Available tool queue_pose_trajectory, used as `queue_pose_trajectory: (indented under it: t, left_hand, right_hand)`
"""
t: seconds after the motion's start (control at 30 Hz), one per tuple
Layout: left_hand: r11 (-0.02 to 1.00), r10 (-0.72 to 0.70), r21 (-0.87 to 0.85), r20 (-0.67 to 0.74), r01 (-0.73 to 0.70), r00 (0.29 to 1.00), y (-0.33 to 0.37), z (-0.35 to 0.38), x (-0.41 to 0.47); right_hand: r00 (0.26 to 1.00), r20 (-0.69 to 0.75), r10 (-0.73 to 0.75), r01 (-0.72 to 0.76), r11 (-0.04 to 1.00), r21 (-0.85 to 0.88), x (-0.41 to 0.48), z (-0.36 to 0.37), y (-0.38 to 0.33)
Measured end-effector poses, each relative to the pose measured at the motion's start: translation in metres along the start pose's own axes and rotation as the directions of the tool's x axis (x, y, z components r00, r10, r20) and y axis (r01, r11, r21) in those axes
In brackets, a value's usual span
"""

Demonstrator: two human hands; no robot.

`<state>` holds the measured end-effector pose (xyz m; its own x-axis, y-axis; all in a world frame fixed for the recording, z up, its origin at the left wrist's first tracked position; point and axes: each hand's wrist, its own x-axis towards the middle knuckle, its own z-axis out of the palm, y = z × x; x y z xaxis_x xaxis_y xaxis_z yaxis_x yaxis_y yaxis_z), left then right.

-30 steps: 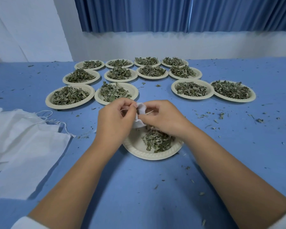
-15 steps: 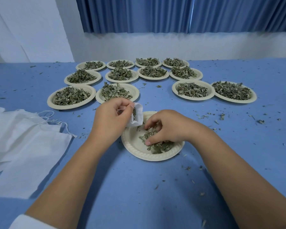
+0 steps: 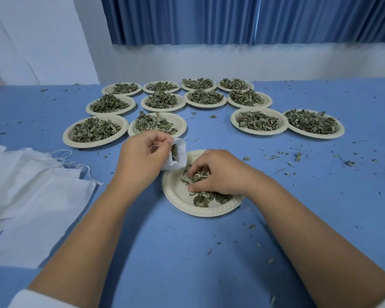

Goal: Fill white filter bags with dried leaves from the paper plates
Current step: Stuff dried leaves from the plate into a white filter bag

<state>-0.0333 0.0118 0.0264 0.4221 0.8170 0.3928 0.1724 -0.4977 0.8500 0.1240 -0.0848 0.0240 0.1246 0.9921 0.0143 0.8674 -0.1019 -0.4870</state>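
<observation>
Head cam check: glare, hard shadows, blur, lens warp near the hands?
Head view: soft, even light, no glare on the blue table; faint shadows beside the forearms. Head view: wide-angle warp stretches the forearms toward the bottom corners. Head view: left hand, small white filter bag and right hand gripping dried green leaves are fairly sharp; far leaf piles look smeared.

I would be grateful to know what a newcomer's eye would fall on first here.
At centre, the left hand holds a small white filter bag open while the right hand gathers dried green leaves from the near round paper plate. Beyond, twelve leaf-heaped paper plates stand in rows; flat white cloth bags lie at left on the blue table.
</observation>
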Motion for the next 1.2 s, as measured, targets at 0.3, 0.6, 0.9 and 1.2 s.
queue_pose_trajectory:
  t: [0.3, 0.6, 0.9, 1.2]
  left_hand:
    - [1.000, -0.016, 0.013, 0.005, 0.016, 1.000, -0.001, 0.001, 0.000]
    - [1.000, -0.014, -0.008, -0.053, 0.013, 0.998, -0.002, 0.000, 0.000]
    - [0.999, -0.014, 0.038, -0.089, 0.017, 0.996, -0.002, 0.002, 0.000]
    - [0.998, -0.061, -0.002, -0.057, 0.061, 0.997, 0.002, 0.011, -0.004]
  right_hand:
    - [0.992, -0.108, 0.061, -0.040, 0.981, 0.189, 0.000, -0.008, -0.001]
    - [0.957, -0.244, 0.158, -0.058, 0.927, 0.370, -0.005, -0.024, 0.002]
    - [0.923, -0.320, 0.213, 0.001, 0.831, 0.556, -0.004, -0.021, -0.001]
    - [0.933, -0.327, 0.148, 0.106, 0.757, 0.645, -0.001, -0.012, -0.007]
